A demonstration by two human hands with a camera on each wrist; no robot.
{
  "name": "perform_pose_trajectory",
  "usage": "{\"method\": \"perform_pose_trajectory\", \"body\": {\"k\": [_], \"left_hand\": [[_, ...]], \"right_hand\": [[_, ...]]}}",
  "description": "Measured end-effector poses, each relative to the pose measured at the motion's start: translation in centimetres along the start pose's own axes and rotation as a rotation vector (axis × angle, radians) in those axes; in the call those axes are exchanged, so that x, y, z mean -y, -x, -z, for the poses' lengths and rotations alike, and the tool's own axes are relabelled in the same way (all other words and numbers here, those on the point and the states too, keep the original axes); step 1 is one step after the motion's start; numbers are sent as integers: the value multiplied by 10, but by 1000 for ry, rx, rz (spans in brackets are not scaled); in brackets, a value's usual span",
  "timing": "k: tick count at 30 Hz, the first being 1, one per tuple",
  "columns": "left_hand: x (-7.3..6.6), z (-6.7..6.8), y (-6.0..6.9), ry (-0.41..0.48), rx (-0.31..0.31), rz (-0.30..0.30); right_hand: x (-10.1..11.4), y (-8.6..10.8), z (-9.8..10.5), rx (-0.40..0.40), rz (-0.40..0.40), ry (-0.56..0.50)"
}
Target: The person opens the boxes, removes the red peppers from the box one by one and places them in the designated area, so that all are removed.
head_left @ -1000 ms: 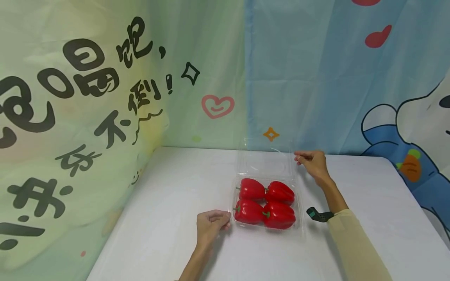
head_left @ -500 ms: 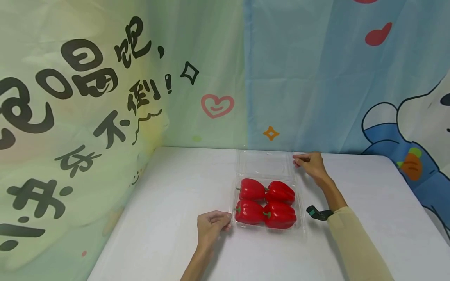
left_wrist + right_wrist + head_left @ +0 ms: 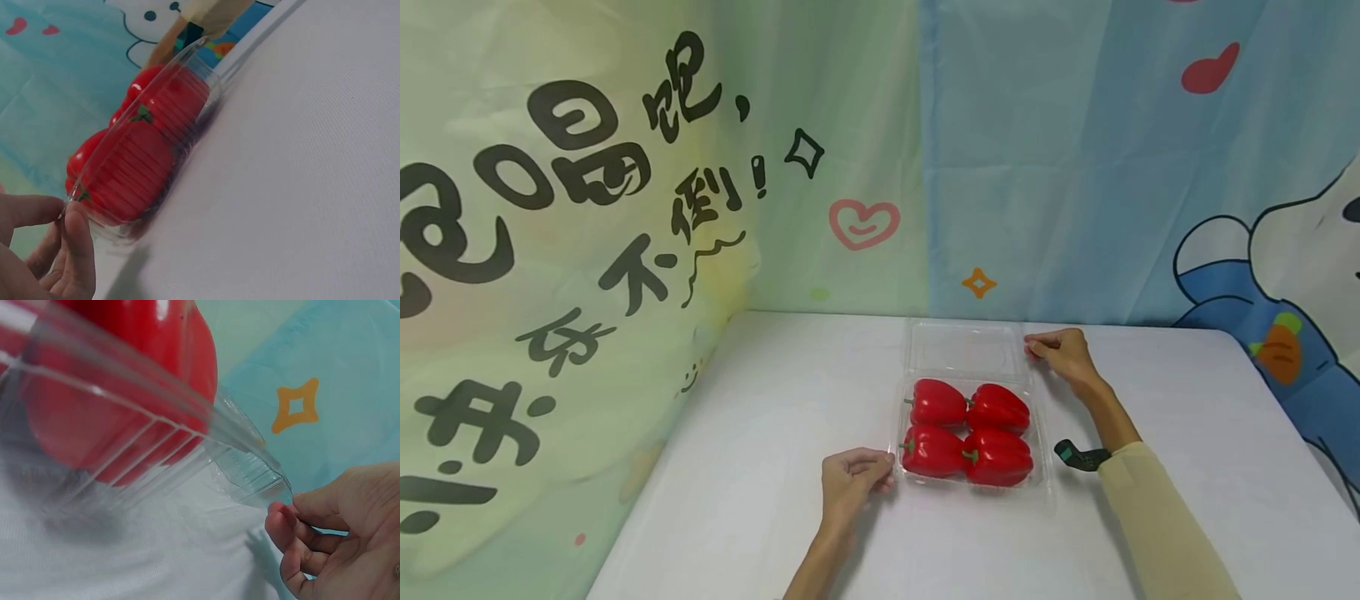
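A clear plastic clamshell box (image 3: 1041, 479) stands on the white table with its lid (image 3: 964, 348) folded back toward the curtain. Several red bell peppers (image 3: 997, 457) with green stems fill its base in two rows. My left hand (image 3: 853, 485) pinches the rim at the box's near left corner between thumb and forefinger; the left wrist view shows that pinch beside a pepper (image 3: 128, 172). At the lid's far right corner, my right hand (image 3: 1063, 357) pinches the edge. In the right wrist view, thumb and forefinger of the right hand (image 3: 340, 540) meet on the thin lid edge (image 3: 253, 478).
A printed curtain (image 3: 850, 125) hangs along the table's back edge and left side. The white table (image 3: 760, 433) stretches out on both sides of the box. A dark band with a small device (image 3: 1081, 457) sits on the right wrist.
The lid has swung down and back, from tilted up to lying nearly flat behind the base. My right hand lowered slightly with it. The left hand keeps its place at the corner.
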State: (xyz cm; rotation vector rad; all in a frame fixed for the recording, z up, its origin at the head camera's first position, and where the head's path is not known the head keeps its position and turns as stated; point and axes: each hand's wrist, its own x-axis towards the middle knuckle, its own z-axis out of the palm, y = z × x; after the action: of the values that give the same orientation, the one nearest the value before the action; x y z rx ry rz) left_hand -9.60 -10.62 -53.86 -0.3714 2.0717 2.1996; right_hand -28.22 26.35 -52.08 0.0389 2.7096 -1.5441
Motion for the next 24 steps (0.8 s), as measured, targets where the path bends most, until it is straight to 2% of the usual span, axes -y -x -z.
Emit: {"method": "perform_pose_trajectory", "body": {"k": [5, 12, 17, 21, 24], "left_hand": [[-2, 0, 0, -20, 4, 8], [-3, 2, -1, -20, 34, -7], [-1, 5, -2, -64, 43, -47], [-1, 7, -4, -135, 53, -92], [-4, 10, -8, -202, 62, -137]], "right_hand": [[-1, 2, 4, -19, 34, 1], [-1, 9, 12, -63, 122, 106], [4, 20, 16, -89, 236, 152], [8, 34, 16, -105, 339, 197], [12, 48, 15, -119, 375, 221]]}}
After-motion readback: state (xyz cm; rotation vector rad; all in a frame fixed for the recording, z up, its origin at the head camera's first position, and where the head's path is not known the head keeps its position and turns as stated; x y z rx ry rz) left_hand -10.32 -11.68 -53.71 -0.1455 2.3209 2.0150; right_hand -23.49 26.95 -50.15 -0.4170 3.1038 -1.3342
